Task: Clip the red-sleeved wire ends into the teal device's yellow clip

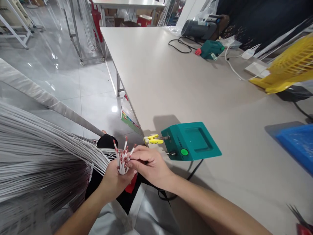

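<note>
My left hand (114,184) is closed around a bundle of thin white wires (121,166) with reddish-brown tips pointing up. A few tips stand higher than the others. My right hand (153,166) is beside them, thumb and fingers pinched at the tip of one wire on the bundle's right side. From my left hand the wires (97,160) run back into a large grey-white mass on the left. Just beyond my right hand, at the table edge, sits a teal device (195,140) with a green button, and a yellow clip (154,139) is attached to its metal post.
The long pale table (151,75) stretches ahead. On it are a second teal device (212,49), a dark grey motor-like cylinder (195,29), a yellow fan (290,62) and a blue tray (298,143). A plastic-wrapped rail (49,98) crosses the left side.
</note>
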{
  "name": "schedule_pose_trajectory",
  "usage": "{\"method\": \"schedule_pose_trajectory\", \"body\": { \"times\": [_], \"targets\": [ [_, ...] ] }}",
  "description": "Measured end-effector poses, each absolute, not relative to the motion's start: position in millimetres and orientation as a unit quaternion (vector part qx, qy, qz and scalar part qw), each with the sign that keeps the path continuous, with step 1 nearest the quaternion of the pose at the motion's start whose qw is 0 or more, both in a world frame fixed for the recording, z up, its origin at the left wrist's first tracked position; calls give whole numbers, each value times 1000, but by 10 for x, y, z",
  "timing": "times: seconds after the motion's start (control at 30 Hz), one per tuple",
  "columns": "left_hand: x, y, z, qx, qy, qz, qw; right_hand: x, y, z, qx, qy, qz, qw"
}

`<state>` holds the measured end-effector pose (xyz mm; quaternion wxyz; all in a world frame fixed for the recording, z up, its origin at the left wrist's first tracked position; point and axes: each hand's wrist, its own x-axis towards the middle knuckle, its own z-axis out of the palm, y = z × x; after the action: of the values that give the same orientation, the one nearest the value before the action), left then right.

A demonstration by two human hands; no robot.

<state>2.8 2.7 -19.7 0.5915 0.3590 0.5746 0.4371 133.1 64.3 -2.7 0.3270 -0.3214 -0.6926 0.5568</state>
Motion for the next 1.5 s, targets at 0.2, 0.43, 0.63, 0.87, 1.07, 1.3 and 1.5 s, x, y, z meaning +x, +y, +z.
{"method": "schedule_pose_trajectory", "body": {
  "times": [0.2, 0.43, 0.63, 0.87, 1.07, 1.3, 1.5],
  "targets": [
    [-9, 62, -122, 376, 541, 440, 610, 1315, 646, -65, -348, -662, 557, 360],
    [-26, 63, -219, 258, 584, 536, 553, 1332, 638, -78, -361, -694, 511, 356],
    [-13, 125, -246, 130, 599, 647, 454, 1349, 636, -94, -356, -719, 486, 347],
    [18, 86, -98, 350, 641, 502, 462, 1367, 620, -94, -318, -774, 436, 333],
    [-7, 129, -79, 357, 645, 488, 467, 1390, 646, -41, -310, -757, 453, 354],
    [-143, 63, -83, 437, 589, 400, 550, 1470, 749, 80, -268, -820, 400, 310],
    [-182, 89, -95, 412, 549, 343, 641, 1579, 800, 90, -123, -947, 74, 287]
  ]
}}
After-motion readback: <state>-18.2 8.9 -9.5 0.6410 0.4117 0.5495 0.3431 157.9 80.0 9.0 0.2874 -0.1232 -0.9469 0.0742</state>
